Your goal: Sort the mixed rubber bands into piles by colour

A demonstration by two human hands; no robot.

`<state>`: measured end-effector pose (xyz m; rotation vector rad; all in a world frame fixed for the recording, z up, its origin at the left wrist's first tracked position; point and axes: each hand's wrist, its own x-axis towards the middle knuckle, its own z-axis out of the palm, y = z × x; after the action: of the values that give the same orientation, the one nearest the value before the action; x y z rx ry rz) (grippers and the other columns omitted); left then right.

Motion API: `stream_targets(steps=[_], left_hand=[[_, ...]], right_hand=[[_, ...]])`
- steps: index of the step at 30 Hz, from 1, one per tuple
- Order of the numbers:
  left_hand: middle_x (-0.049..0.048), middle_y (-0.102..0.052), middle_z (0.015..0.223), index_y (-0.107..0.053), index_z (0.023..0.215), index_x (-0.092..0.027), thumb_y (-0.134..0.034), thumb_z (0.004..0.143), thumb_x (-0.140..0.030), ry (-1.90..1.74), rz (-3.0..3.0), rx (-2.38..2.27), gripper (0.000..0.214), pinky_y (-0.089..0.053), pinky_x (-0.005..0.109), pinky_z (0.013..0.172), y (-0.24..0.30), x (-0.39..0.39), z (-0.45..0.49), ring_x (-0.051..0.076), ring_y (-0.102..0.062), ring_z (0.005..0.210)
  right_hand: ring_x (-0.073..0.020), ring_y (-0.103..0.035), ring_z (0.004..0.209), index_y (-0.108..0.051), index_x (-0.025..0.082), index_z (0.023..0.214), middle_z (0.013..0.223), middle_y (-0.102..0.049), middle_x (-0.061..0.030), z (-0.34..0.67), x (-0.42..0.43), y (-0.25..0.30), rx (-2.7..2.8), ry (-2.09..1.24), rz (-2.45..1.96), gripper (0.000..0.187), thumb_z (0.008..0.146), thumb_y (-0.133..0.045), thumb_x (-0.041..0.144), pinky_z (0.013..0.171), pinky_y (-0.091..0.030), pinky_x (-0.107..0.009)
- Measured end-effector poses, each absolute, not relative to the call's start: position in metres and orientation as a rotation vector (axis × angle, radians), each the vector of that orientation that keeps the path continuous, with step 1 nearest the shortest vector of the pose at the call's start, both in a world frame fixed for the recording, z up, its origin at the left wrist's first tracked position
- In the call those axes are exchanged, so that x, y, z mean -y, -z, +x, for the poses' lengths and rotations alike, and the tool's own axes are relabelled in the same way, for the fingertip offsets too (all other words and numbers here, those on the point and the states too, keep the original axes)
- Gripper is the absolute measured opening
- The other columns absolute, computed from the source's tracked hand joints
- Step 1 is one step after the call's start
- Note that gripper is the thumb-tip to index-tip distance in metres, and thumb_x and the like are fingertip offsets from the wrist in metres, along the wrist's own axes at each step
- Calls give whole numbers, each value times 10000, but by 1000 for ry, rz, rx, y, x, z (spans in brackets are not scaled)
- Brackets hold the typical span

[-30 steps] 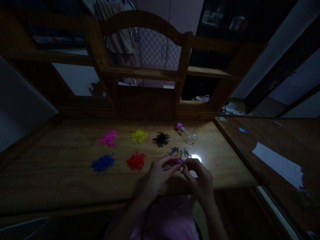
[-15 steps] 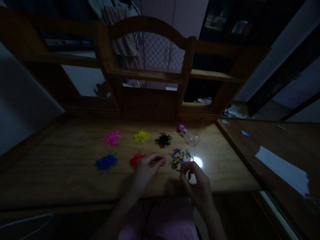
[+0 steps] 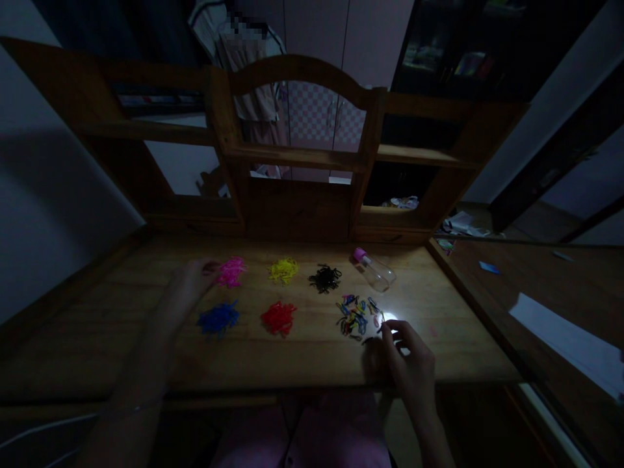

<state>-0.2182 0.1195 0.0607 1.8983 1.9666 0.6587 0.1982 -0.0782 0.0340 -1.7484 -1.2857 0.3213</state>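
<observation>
My left hand (image 3: 195, 278) is at the left edge of a pile of pink rubber bands (image 3: 232, 271), its fingertips blurred, so their grip is unclear. My right hand (image 3: 409, 354) is pinched closed on a thin rubber band (image 3: 383, 318), just right of a mixed-colour heap of rubber bands (image 3: 358, 318). Blue rubber bands (image 3: 218, 318) lie below the pink ones. Separate piles of red rubber bands (image 3: 279, 318), yellow rubber bands (image 3: 283, 270) and black rubber bands (image 3: 325, 278) rest in the middle of the table.
A clear bottle with a pink cap (image 3: 375, 270) lies on its side behind the mixed heap. The wooden table (image 3: 312, 361) has a shelf frame (image 3: 297, 156) along its back. To the right, white paper (image 3: 568, 338) and a small blue card (image 3: 488, 267) lie on another wooden surface.
My left hand has moved left and away from me, from beside the red pile to the pink one. My right hand has shifted slightly right, still pinched. The camera view has tilted a little.
</observation>
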Motion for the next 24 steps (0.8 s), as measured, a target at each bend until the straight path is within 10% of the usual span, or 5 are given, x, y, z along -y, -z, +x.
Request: stream_targets(steps=[24], left_hand=[[40,-641,805,-681,895,-157,-691,723,-275,-627,2156,-953,209,-439,267,642,-26,-88,38,185,-588,743]], right_hand=[[-167,-618,562,-645,166,854,673,-672,-25,219,63,-16,995,-512,-1632,329,856,-579,489,535,-459,-248]])
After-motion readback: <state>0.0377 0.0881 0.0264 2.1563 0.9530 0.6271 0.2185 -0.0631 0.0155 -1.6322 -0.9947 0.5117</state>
